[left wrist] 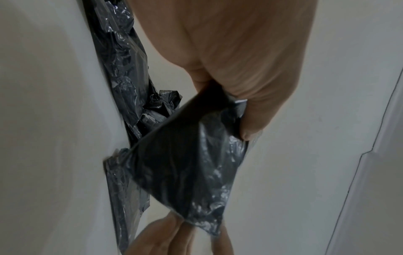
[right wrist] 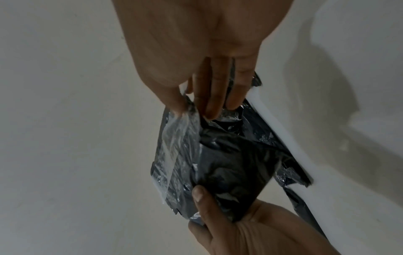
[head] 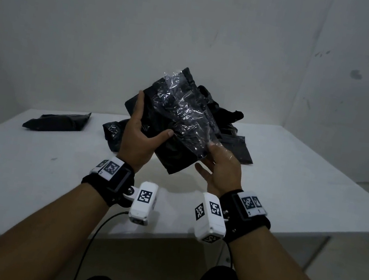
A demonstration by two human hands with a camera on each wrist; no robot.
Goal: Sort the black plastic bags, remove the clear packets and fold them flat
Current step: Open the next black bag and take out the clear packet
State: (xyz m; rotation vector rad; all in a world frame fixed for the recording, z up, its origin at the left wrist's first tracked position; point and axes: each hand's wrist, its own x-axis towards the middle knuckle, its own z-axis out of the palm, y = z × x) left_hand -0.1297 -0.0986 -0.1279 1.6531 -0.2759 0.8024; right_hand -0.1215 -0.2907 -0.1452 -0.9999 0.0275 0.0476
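Fingers of left hand grip black bundle; right hand pinches clear packet. Pile behind unsorted; one bag left, set aside.

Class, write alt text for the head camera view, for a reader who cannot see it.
Two bare hands hold a black bag pack in a clear packet above a white table; the left hand grips its edge, the right hand pinches the clear film. More black bags lie heaped behind, one folded bundle apart at left.
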